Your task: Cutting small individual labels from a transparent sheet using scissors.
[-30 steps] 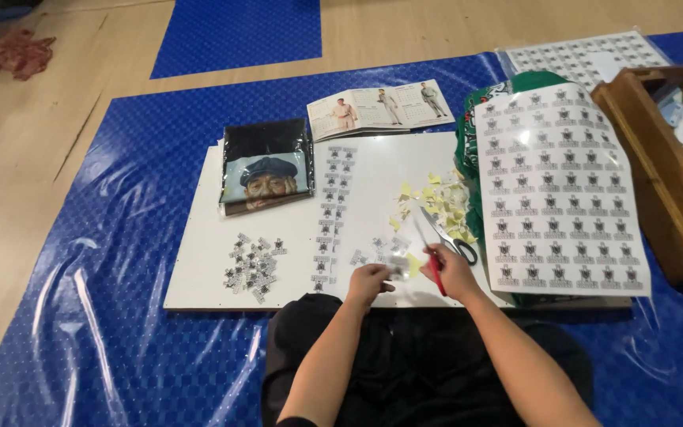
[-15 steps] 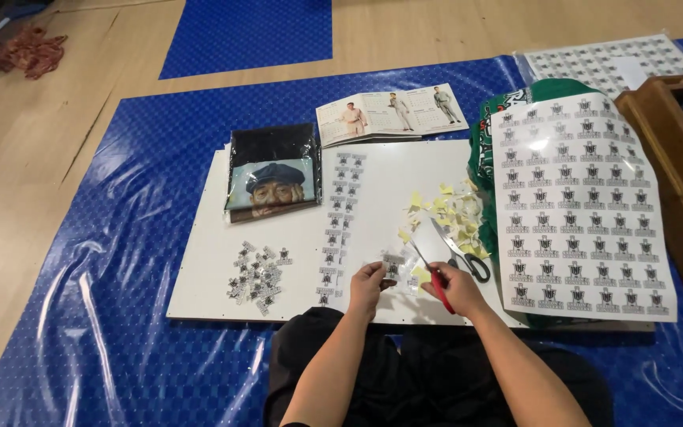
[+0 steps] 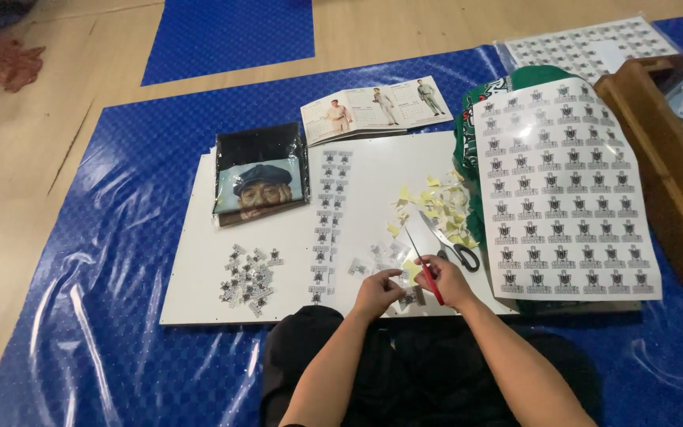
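While I sit at the near edge of the flat white board (image 3: 373, 158), my left hand (image 3: 379, 294) is closed in a pinch on a small printed sticker piece (image 3: 401, 278), keeping it just above the board so its edge faces the blade. My right hand (image 3: 446, 283) is curled shut around the red-handled craft knife (image 3: 425, 267), whose thin blade angles up and away from me, its tip near the yellow scraps.

That heap of yellow backing-paper scraps (image 3: 435, 207) lies beside the knife, and the black-handled scissors (image 3: 450, 242) rest just right of it, touching the heap's edge. A tall strip of uncut stickers (image 3: 327, 220) runs up the middle of the board; a loose cluster of cut-out stickers (image 3: 248, 274) sits well to its left. Further back lie a dark packet with a printed portrait (image 3: 260, 175) and an open booklet (image 3: 375, 107). A large sticker sheet (image 3: 564, 190) overlaps the board's right edge, with a brown wooden box (image 3: 662, 166) beyond it. Everything rests on blue plastic sheeting (image 3: 120, 237) on the floor. Nothing stands between my hands and the piece.
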